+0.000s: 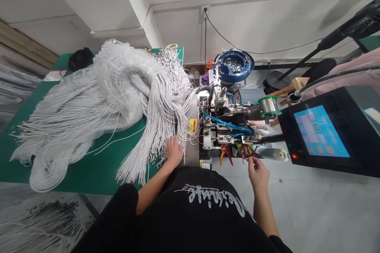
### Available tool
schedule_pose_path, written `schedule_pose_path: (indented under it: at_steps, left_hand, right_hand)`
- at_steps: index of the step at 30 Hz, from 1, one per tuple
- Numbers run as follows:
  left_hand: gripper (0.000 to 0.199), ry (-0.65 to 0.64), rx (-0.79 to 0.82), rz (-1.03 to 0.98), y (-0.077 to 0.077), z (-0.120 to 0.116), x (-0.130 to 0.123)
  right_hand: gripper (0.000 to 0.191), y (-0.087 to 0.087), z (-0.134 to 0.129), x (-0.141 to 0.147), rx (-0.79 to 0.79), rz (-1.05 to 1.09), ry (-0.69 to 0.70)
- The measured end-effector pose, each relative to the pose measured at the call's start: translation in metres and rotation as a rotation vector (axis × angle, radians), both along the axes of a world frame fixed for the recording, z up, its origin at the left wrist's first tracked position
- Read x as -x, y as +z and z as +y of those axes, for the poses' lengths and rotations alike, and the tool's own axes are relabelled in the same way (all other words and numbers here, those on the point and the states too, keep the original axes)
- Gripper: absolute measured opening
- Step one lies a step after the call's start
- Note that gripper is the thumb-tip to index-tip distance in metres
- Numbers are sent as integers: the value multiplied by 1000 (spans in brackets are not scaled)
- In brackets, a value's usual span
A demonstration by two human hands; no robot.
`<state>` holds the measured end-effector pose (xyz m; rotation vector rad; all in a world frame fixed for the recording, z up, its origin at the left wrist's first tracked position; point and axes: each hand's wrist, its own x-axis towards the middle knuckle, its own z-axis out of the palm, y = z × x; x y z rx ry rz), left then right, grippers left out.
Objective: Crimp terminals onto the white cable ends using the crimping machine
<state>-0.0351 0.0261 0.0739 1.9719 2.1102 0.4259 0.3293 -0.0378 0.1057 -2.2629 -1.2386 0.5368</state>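
My left hand (174,151) lies at the right edge of a thick bundle of white cables (158,106), fingers stretched forward and resting on them. Whether a single cable is under the fingertips cannot be made out. On the other side, my right hand (259,172) has thumb and forefinger pinched at the red-handled scissors (246,151), which hang at the machine's front. Beside these hang pliers with red and orange handles (226,155). Between my hands stands a machine (222,120) with metal blocks and blue air tubes.
Clear plastic wrap (118,75) covers more cables on the green table (86,178). A blue bowl feeder (234,65) with small metal parts stands behind the machine. At right are a wire spool (268,106) and a lit touchscreen (322,131). More cables (44,225) lie below the table.
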Motion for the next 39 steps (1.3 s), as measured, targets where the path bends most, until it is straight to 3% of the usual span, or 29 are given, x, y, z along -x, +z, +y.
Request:
schedule_pose_path:
  at_steps: [2,6,9,14,20,25,29,32,35,39]
  left_hand:
    - [52,66,26,30,-5,5,11]
    - [55,-16,99,44,-14,16,21]
    - [51,-43,158,50,-15,24,17]
    - [65,86,306,143,-10,32,1]
    - [41,117,300,262,-11,33,-7]
    - [30,149,283,21,-20,40,-10]
    - [31,185,177,-255,-23,52,-19]
    - [36,179,154,-324,-22,61,-24]
    - [44,137,201,-198,-17,61,-25]
    - [61,131,276,137,-7,41,-21]
  right_hand:
    - [54,-3,-1,2,8,21,19]
    - [52,-8,-2,8,24,49,65]
    - [50,-12,-4,11,35,73,78]
    - [55,-17,-7,15,44,121,80]
    - [58,-16,-6,20,54,133,92]
    - [55,-18,-6,21,67,150,105]
    - [54,-20,-6,23,75,174,98]
    - [53,-19,-4,28,71,188,109]
    - [52,-18,-2,34,65,206,129]
    - [51,-19,-2,38,48,236,137]
